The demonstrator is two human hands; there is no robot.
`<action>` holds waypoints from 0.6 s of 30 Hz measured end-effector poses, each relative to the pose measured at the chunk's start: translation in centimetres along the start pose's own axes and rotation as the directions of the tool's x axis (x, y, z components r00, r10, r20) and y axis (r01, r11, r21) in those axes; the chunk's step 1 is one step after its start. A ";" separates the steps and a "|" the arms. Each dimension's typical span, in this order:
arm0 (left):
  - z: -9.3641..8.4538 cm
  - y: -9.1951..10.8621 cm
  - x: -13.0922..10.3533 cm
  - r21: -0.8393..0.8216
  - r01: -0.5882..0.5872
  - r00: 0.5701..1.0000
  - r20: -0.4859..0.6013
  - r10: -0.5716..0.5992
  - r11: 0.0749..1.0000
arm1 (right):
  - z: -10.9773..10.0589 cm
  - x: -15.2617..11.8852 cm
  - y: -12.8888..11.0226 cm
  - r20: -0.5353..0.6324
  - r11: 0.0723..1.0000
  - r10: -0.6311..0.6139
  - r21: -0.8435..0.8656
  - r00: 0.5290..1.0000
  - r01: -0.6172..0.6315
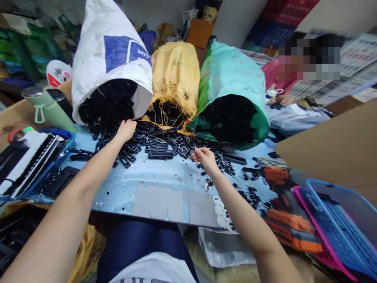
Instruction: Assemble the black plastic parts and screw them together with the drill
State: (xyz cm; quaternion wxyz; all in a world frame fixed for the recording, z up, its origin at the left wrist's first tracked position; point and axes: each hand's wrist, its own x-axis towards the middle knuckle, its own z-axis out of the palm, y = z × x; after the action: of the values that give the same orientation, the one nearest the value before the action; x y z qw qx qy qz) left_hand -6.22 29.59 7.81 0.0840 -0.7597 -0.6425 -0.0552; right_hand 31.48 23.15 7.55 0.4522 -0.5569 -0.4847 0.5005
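My left hand [127, 130] reaches to the lower rim of a white woven sack [108, 43], whose mouth spills black plastic parts [110, 98] onto the table. Its fingers curl down among those parts, and what they grip is hidden. My right hand [205, 158] is pinched at the edge of a pile of small screws [180, 146]. A tiny light-coloured thing shows at its fingertips, too small to name. Between the hands lie several long black plastic pieces [160, 153]. Black screw-like pieces [225, 163] are scattered just right of my right hand.
A frayed yellow sack [176, 70] and a green sack [235, 74] stand behind the pile. An orange cordless drill [290, 208] and blue basket [338, 220] are at right. White discs [220, 212] lie near the front edge. A green bottle [50, 108] stands left; another person [282, 74] sits across.
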 end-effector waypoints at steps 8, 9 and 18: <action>-5.7 3.5 -7.4 -0.170 0.125 0.988 -0.070 -0.138 0.978 | 0.0 -1.0 1.5 0.117 0.903 -0.100 -0.406 0.988 0.139; -6.5 4.4 -8.7 -0.193 0.117 0.988 -0.082 -0.134 0.974 | 1.0 -0.6 1.2 0.151 0.841 -0.170 -0.492 0.974 0.224; -7.3 15.9 -17.6 -0.119 -0.364 0.909 0.169 0.380 0.924 | 14.7 6.0 -3.3 0.633 0.075 -0.400 -0.698 0.663 0.712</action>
State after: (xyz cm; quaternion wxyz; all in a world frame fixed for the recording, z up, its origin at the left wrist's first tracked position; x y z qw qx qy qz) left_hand 6.68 8.60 10.67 -0.0009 -0.8727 -0.4882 0.0069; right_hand 16.72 29.81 8.74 0.1394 -0.3969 -0.9072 -0.0079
